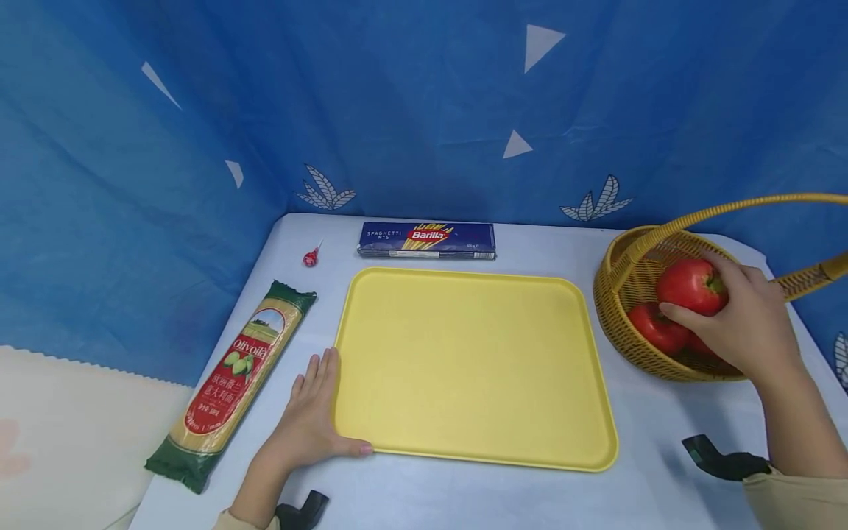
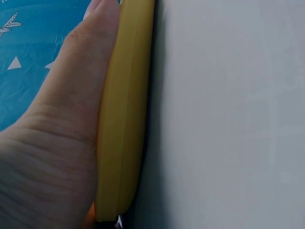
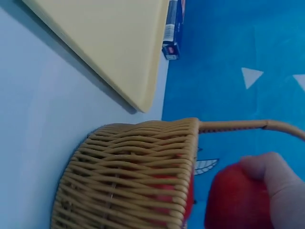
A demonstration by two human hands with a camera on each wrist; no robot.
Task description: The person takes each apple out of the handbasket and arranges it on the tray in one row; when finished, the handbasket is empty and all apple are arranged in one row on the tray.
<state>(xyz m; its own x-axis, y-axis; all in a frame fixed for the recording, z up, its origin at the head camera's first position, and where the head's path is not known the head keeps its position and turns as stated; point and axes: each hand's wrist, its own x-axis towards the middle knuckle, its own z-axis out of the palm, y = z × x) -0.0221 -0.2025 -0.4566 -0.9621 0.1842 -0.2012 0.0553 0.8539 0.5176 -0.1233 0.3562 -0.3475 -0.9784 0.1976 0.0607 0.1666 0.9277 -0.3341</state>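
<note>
At the right, my right hand point(image 1: 755, 316) grips a red apple point(image 1: 689, 285) at the mouth of a woven basket point(image 1: 608, 324). Below it, more red apples point(image 1: 659, 329) lie inside, partly covered by the hand. The right wrist view shows the held apple point(image 3: 236, 200) just outside the rim of the wicker wall point(image 3: 119, 176), with the thumb on it. My left hand point(image 1: 308, 419) rests at the near left corner of a yellow tray point(image 1: 470, 361), fingers straight along its side. In the left wrist view the thumb point(image 2: 71, 86) lies against the tray's edge point(image 2: 124, 114).
A green-ended spaghetti bag point(image 1: 232, 383) lies left of the tray. Behind the tray is a blue spaghetti box point(image 1: 427, 241), and a red lollipop point(image 1: 311, 258) lies at the back left. The basket's tall handle point(image 1: 748, 202) arches over its opening. Blue cloth point(image 1: 424, 110) hangs behind the table.
</note>
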